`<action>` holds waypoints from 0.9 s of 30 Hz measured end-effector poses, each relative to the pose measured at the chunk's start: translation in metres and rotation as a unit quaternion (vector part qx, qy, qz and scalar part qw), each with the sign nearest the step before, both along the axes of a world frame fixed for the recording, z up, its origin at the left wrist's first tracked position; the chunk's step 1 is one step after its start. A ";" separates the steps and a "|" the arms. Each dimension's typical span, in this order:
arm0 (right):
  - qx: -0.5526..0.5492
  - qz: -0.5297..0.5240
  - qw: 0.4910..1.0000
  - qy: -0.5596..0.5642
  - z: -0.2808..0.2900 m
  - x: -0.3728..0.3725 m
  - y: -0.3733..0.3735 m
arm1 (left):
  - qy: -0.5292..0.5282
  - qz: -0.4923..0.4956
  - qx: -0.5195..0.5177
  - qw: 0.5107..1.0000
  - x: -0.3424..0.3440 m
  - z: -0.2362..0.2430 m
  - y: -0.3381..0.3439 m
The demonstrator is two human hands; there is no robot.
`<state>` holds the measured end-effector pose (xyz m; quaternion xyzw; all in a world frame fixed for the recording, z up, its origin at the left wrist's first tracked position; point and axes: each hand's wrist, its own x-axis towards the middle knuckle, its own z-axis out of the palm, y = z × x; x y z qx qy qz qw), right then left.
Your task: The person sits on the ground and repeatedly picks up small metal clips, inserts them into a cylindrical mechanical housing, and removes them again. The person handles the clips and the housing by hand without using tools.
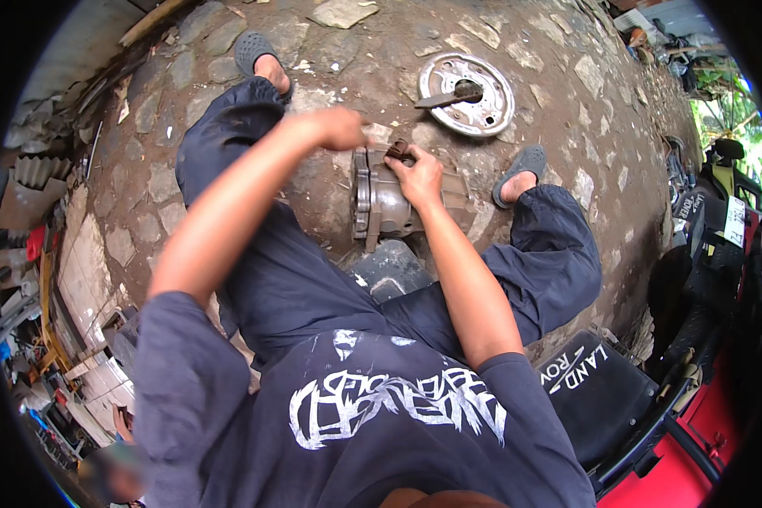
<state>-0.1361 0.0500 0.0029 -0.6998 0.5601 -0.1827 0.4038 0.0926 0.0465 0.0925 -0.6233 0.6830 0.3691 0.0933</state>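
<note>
A grey cast-metal housing with a bolted flange (372,203) lies between my legs on the stone ground. My right hand (416,176) is on its top, thumb and fingers closed on a small dark metal part (400,150). My left hand (339,127), smeared by motion, is curled just above and left of that part; what it holds, if anything, I cannot make out. A round metal plate (449,78), with a dark flat object across its centre, lies beyond the housing.
Uneven stone paving (542,59) surrounds me. A red vehicle (686,432) with black panels stands close on my right. Boards, corrugated sheet and mixed clutter (46,254) line the left edge. A blurred shape, possibly a person's head (118,474), shows at lower left.
</note>
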 end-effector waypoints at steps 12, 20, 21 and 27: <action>0.003 0.001 1.000 -0.018 0.005 -0.005 0.006 | -0.016 -0.057 -0.124 0.991 0.044 0.031 -0.110; 0.033 0.010 0.999 -0.015 0.004 0.001 -0.002 | 0.087 -0.061 -0.180 0.978 0.026 0.050 -0.088; 0.070 -0.010 0.996 -0.049 0.002 -0.004 -0.006 | 0.107 -0.078 -0.216 0.967 0.020 0.062 -0.083; 0.202 0.055 0.960 -0.184 0.117 -0.008 -0.051 | 0.192 -0.018 -0.207 0.959 0.015 0.114 -0.036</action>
